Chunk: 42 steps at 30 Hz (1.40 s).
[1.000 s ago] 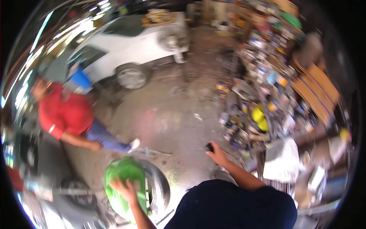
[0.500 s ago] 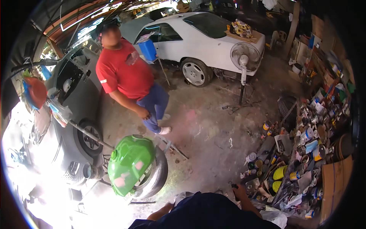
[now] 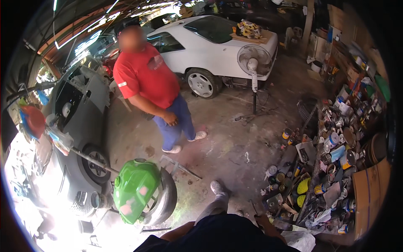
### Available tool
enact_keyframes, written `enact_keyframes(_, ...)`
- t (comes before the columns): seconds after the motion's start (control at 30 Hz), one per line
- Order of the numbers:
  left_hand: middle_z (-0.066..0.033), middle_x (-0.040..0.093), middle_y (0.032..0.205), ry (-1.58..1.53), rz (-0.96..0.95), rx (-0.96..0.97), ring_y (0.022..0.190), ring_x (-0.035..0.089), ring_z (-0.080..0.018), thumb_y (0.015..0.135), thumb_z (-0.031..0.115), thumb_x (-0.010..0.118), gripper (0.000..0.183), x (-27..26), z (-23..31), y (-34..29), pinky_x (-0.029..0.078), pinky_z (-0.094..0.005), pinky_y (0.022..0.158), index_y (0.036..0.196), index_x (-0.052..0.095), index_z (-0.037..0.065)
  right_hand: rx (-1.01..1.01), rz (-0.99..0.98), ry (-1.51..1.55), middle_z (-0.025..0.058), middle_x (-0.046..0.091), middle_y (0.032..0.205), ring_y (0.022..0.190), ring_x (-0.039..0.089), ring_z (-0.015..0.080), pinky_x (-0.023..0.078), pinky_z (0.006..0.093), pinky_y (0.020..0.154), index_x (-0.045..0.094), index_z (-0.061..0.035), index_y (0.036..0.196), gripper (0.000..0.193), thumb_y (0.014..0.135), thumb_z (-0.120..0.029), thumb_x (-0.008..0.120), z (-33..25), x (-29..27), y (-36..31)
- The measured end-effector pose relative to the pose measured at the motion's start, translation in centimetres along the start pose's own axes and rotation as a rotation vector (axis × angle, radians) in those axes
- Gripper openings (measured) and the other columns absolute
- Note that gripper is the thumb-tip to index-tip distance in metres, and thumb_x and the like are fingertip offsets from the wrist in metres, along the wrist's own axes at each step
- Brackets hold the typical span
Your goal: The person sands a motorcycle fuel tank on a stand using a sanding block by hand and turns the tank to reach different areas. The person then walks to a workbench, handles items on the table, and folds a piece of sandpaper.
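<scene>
My right hand (image 3: pixel 262 221) hangs low beside my dark shirt, fingers closed round a thin dark rod-like tool (image 3: pixel 253 206) that points forward; its kind is too small to make out. At my other side, my left hand (image 3: pixel 188 227) is by my hip, its fingers hidden. Ahead to the left, a green motorcycle fuel tank (image 3: pixel 136 191) with pale patches rests against a tire (image 3: pixel 168 197), apart from both hands. One of my legs is stretched forward, with its shoe (image 3: pixel 217 187) on the concrete floor.
A person in a red shirt (image 3: pixel 147 77) stands ahead. Behind are a white car (image 3: pixel 214 54) and a pedestal fan (image 3: pixel 253 65). A grey car (image 3: pixel 77 122) lines the left. Cans and clutter (image 3: pixel 331 143) heap up on the right. A metal stand (image 3: pixel 178 166) lies near the tire.
The view has shifted and my leg has come forward. The person in red, facing me, has moved: the feet are apart now. A blue container behind that person is no longer visible.
</scene>
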<state>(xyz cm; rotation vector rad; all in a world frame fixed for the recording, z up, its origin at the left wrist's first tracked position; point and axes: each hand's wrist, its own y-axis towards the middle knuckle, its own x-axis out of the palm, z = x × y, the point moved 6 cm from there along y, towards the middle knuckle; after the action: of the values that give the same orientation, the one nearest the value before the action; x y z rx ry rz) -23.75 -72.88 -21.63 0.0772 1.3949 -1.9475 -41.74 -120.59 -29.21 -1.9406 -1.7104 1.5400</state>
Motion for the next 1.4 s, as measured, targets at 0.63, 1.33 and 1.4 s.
enact_keyframes(0.63,-0.0264,0.072,0.105,0.324,-0.246,0.026,0.105,0.066,-0.0469,0.105,0.046,0.046,0.050,-6.6,10.3,13.5,0.050,-0.0557,0.095,0.106,0.070,0.001,-0.103,0.040,-0.167,0.0255,0.073,0.102,0.092,0.071,0.0445,0.057,0.0497,0.082,0.077,-0.0092,0.107,0.047,0.093,-0.053,0.064,3.2,0.5,-2.3)
enact_keyframes(1.33,-0.0168,0.051,0.151,-0.098,-0.968,0.818,0.138,0.051,-0.0265,0.095,0.011,0.071,0.061,-6.2,52.2,9.1,0.034,-0.0390,0.119,0.149,0.043,-0.003,-0.389,0.501,1.019,0.0116,0.066,0.122,0.117,0.061,0.0228,0.048,0.0367,0.102,0.057,-0.0024,0.135,0.055,0.087,-0.021,0.079,-35.3,-24.6,6.5)
enact_keyframes(1.4,-0.0167,0.051,0.151,-0.146,-0.936,0.813,0.138,0.051,-0.0243,0.095,0.007,0.068,0.058,-5.6,54.4,8.2,0.038,-0.0372,0.117,0.147,0.044,-0.002,-0.398,0.483,1.097,0.0135,0.065,0.126,0.118,0.061,0.0230,0.048,0.0346,0.103,0.053,0.0009,0.136,0.060,0.087,-0.023,0.078,-35.4,-25.5,6.3)
